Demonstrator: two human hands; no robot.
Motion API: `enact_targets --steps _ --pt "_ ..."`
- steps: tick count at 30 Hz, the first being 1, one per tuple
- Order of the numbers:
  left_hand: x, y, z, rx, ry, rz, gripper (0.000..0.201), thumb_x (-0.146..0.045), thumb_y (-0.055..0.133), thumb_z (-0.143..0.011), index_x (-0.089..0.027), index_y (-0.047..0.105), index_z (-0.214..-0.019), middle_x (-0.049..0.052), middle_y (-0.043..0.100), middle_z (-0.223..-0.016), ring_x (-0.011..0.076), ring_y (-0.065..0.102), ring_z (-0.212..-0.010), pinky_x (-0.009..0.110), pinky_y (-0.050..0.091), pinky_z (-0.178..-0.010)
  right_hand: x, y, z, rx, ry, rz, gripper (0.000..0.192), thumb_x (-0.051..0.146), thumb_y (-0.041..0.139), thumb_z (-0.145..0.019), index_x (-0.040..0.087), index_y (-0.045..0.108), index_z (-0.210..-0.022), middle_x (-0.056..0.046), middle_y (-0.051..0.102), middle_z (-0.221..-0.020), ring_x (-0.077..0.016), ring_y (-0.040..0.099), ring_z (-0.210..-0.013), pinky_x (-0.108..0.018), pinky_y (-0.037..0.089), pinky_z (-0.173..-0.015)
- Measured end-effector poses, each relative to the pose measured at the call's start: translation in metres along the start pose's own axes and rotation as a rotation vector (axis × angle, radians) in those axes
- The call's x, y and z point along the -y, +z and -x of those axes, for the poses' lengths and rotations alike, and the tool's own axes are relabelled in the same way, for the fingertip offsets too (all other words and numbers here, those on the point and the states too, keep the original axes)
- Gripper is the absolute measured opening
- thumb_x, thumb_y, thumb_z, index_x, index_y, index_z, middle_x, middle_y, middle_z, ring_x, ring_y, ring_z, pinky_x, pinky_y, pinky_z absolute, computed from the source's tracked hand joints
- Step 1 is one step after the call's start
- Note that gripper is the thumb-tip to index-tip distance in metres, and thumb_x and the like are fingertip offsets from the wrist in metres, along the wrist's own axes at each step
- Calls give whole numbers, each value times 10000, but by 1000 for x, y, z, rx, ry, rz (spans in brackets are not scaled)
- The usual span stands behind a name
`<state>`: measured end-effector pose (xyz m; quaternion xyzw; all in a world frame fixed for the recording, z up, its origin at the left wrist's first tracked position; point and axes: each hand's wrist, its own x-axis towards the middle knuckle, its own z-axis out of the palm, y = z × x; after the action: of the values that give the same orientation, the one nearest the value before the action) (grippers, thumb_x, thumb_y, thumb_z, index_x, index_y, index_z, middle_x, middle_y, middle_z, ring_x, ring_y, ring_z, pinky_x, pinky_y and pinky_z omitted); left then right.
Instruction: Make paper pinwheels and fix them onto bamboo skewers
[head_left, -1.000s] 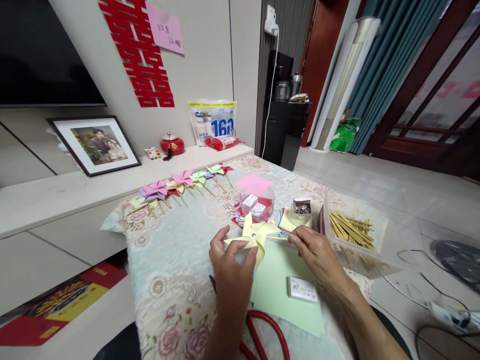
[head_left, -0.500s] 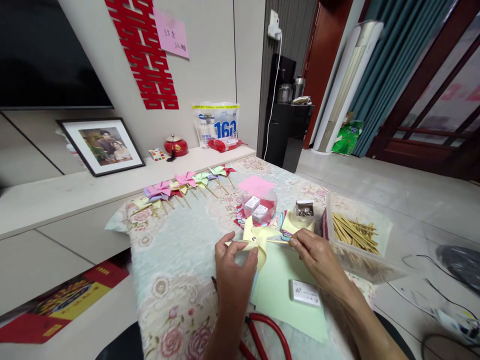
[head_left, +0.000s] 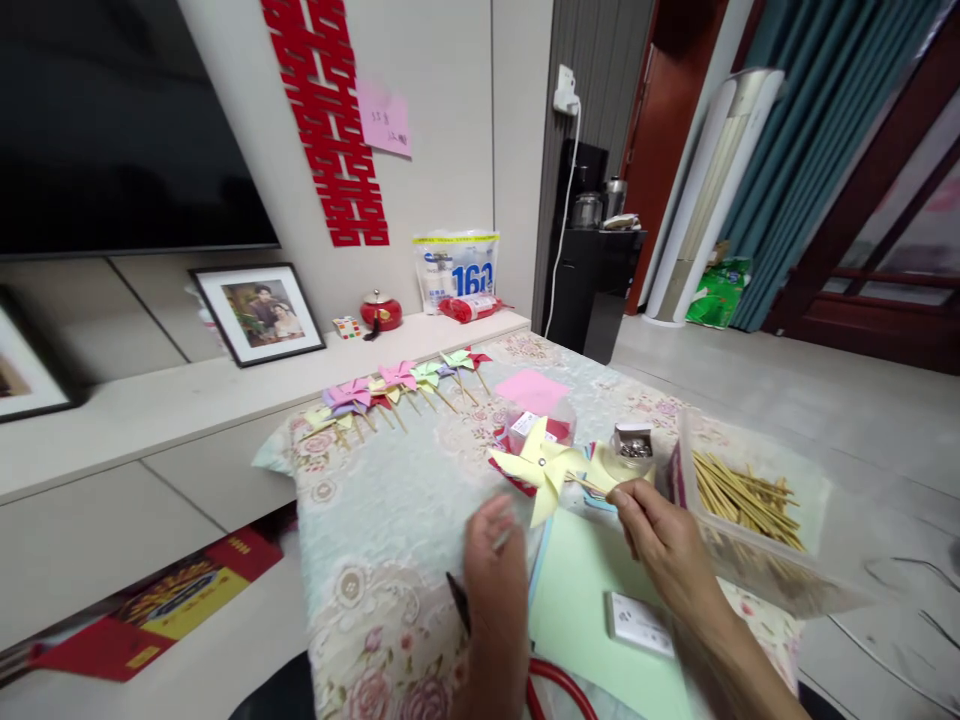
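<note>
My right hand is closed on the stick of a pale yellow paper pinwheel, whose blades fan out around a small metal pin at the centre. My left hand hangs just below the blades, apart from them, fingers loosely bent and somewhat blurred, with nothing visible in it. Under my right forearm lies a white small box on a stack of pale green paper. Red-handled pliers are partly hidden beneath my left wrist.
A clear plastic bin of wooden sticks stands at right. Near it is an open box of metal pins. Several finished pinwheels lie along the table's far left edge. A pink sheet lies behind a clear round container.
My left hand has let go of the pinwheel and dropped slightly below it. My right hand still grips the stick; the pinwheel's face has turned. The view has shifted left.
</note>
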<state>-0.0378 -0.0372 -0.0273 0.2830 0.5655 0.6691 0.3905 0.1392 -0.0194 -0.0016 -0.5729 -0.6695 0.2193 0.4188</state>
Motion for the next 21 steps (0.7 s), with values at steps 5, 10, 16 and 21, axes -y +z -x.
enact_targets --steps 5,10,16,21 --pt "2 12 12 334 -210 166 393 -367 850 -599 -144 771 -912 89 740 -847 192 648 -730 287 506 -702 9 15 10 112 33 -122 407 565 398 -967 233 512 -761 59 430 -526 -133 432 -459 -238 357 -471" --pt "-8 11 15 440 -140 275 341 -456 816 -664 -141 779 -790 50 688 -698 166 578 -692 280 478 -710 9 29 18 236 21 -195 403 571 392 -972 232 526 -798 55 441 -555 -132 443 -476 -231 367 -473" --pt "-3 11 9 418 -192 364 356 -474 787 -714 -135 690 -669 6 583 -592 116 484 -588 237 411 -605 13 40 21 337 43 -269 425 554 368 -992 225 511 -764 37 513 -607 -130 491 -526 -230 400 -541" --pt "3 9 0 348 -203 411 363 -457 809 -697 -119 674 -690 -10 548 -581 96 443 -569 220 373 -573 19 46 16 393 9 -232 385 528 445 -963 208 561 -783 17 548 -676 -150 525 -629 -241 417 -603"
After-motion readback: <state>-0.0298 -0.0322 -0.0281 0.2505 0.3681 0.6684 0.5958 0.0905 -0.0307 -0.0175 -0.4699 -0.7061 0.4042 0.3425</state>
